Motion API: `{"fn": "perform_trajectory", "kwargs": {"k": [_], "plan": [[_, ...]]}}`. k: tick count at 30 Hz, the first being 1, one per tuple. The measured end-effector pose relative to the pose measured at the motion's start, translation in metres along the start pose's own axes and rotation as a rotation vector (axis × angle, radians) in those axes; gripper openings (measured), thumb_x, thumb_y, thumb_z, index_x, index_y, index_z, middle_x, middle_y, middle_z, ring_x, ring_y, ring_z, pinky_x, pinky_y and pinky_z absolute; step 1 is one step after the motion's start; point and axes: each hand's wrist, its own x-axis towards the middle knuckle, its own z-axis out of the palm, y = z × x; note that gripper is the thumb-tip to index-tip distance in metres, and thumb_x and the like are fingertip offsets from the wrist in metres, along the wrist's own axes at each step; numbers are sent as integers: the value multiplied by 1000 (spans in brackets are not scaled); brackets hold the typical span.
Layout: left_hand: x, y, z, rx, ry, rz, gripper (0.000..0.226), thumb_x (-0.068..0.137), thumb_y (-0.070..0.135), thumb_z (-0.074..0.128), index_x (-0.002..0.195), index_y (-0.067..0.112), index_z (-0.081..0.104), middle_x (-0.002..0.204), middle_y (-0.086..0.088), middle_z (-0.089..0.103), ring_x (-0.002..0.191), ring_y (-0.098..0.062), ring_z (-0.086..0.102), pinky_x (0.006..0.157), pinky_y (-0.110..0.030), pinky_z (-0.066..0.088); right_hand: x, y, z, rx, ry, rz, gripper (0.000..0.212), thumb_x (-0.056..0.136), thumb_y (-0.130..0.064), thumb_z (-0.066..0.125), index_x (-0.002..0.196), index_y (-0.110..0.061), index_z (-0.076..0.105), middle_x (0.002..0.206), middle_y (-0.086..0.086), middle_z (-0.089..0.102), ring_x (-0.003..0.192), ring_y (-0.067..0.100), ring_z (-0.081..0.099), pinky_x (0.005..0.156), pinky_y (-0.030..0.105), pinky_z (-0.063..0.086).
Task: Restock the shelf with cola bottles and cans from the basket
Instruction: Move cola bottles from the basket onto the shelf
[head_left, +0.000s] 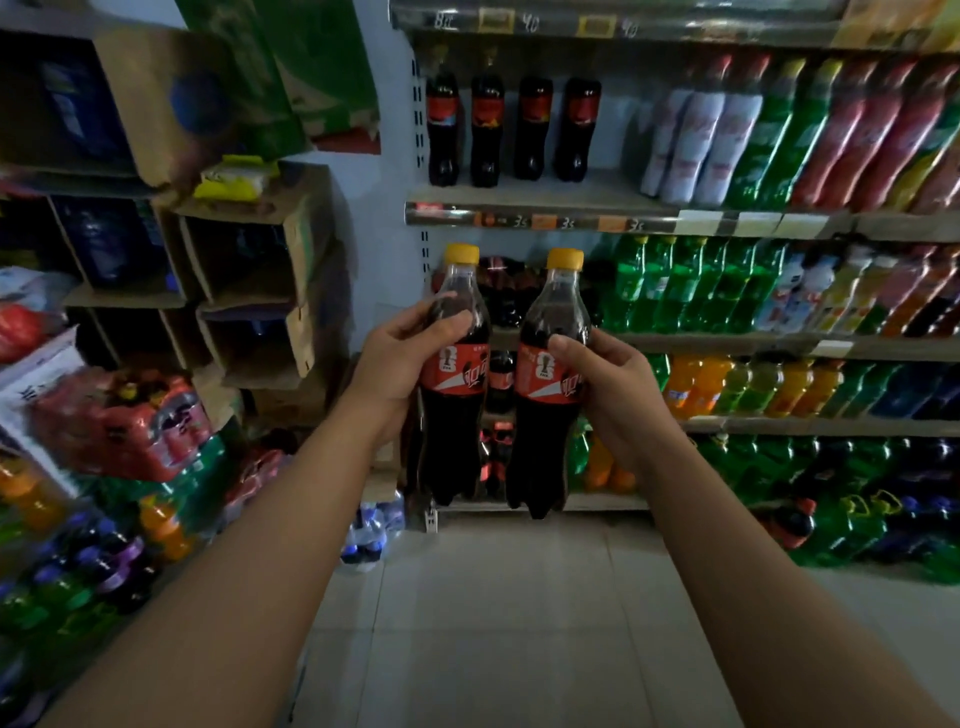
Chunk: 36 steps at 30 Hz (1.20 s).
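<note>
Head view. Both bare forearms stretched forward from the near corners, meeting at centre before the shelf (519, 210). Left hand (395, 358) wrapped around the upper body of the left cola bottle (456, 374), thumb across the front above the label, grip closed on it. Right hand (602, 374) closed the same way on the right cola bottle (550, 384), thumb pressed at the top edge of the label. Both bottles upright, side by side, just apart, held in the air in front of the shelves, yellow caps up, dark drink inside.

Behind, on an upper shelf at far centre, four dark shelf bottles (511, 130) standing in a row with bare space to their right. To the right, rows of green bottles (691, 283), orange bottles (722, 384) and red ones, blurred. At left, stacked cardboard boxes (249, 270) and shrink-wrapped drink packs (124, 421). Pale tiled floor (493, 623) below the arms.

Red labels with white script on the held bottles, not readable. Price tags (566, 223) on the shelf edge reading "3.5"; higher ones "40".
</note>
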Motion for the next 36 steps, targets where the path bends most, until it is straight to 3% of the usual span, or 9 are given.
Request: {"fn": "perform_trajectory", "kwargs": {"k": [6, 11, 19, 22, 26, 30, 36], "plan": [[112, -3, -10, 24, -28, 45, 46, 63, 28, 78, 108, 19, 71, 94, -4, 75, 87, -20, 71, 80, -35, 54, 111, 8, -5, -36, -8, -50, 32, 68, -27, 77, 97, -14, 73, 86, 6, 73, 79, 20, 70, 72, 32, 54], [215, 9, -17, 63, -102, 103, 47, 66, 27, 75, 111, 17, 69, 98, -3, 75, 92, -19, 71, 75, -28, 55, 207, 5, -4, -49, 12, -97, 37, 69, -26, 76, 103, -10, 72, 87, 7, 73, 79, 22, 70, 70, 32, 55], [352, 48, -14, 114, -175, 178, 42, 66, 31, 83, 105, 23, 70, 102, -5, 74, 95, -21, 71, 76, -32, 57, 337, -19, 3, -24, 31, -146, 31, 71, -24, 73, 97, -8, 70, 84, 9, 72, 76, 22, 70, 68, 32, 56], [383, 55, -8, 91, -167, 190, 39, 69, 32, 80, 105, 22, 70, 101, -5, 74, 94, -23, 71, 78, -38, 57, 368, -30, -1, 4, 32, -182, 25, 69, -25, 72, 90, -12, 69, 79, 5, 72, 72, 18, 70, 66, 30, 56], [413, 67, 11, 65, -220, 262, 28, 76, 26, 75, 103, 22, 69, 98, -1, 75, 94, -19, 71, 75, -31, 56, 401, -50, -14, -14, 5, -277, 30, 66, -35, 78, 89, -16, 71, 81, 2, 71, 74, 15, 68, 70, 29, 55], [435, 82, 31, 73, -269, 383, 39, 72, 25, 77, 110, 21, 67, 105, 0, 72, 102, -19, 68, 80, -31, 54, 426, -70, -32, -10, -77, -372, 40, 65, -39, 81, 97, -15, 72, 89, 4, 71, 82, 17, 67, 76, 31, 54], [466, 91, 75, 123, -426, 520, 47, 78, 10, 70, 122, 10, 56, 113, -3, 68, 114, -24, 61, 88, -34, 51, 459, -106, -70, 57, -179, -498, 50, 69, -29, 81, 112, -8, 65, 100, 6, 73, 92, 20, 68, 83, 33, 53]]}}
